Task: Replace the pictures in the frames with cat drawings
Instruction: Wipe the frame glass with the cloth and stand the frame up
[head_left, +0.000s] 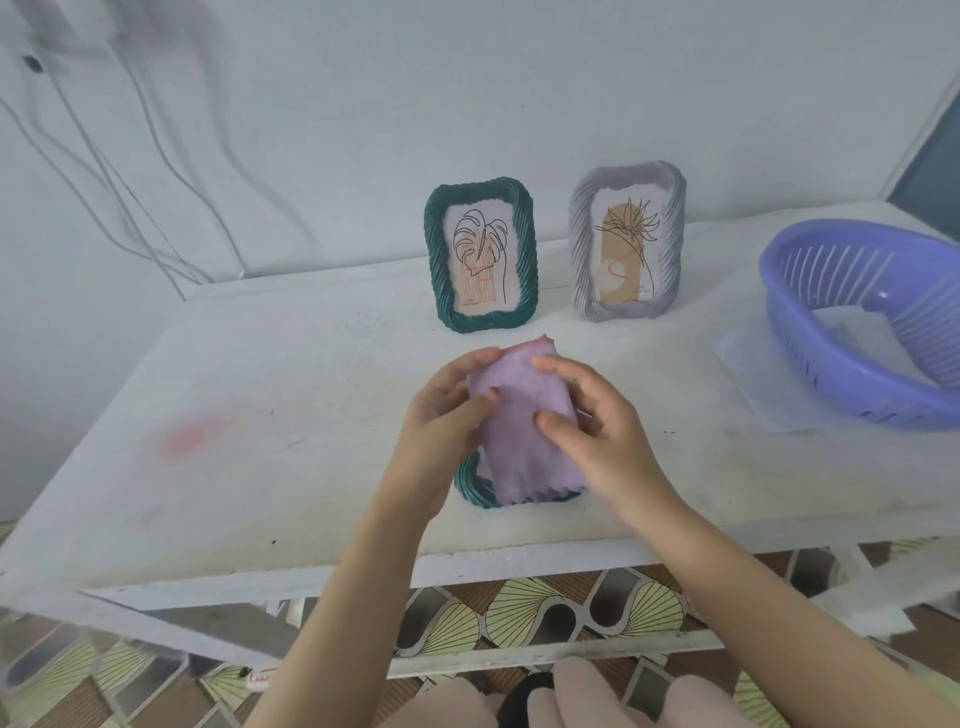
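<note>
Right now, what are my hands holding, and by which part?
A purple cloth draped over a dark green frame. The left hand grips its upper left edge; the right hand pinches its right side.

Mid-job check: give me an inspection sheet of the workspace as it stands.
Surface: white table, scuffed, with a pink stain.
Job's things: green frame and grey frame upright at the back, both with plant drawings; third frame under a purple cloth.
Clutter: blue basket on paper sheets at right.
Grippers: left hand and right hand hold the cloth.
Cables: white cables along the wall, left.
Surroundings: patterned floor tiles.
</note>
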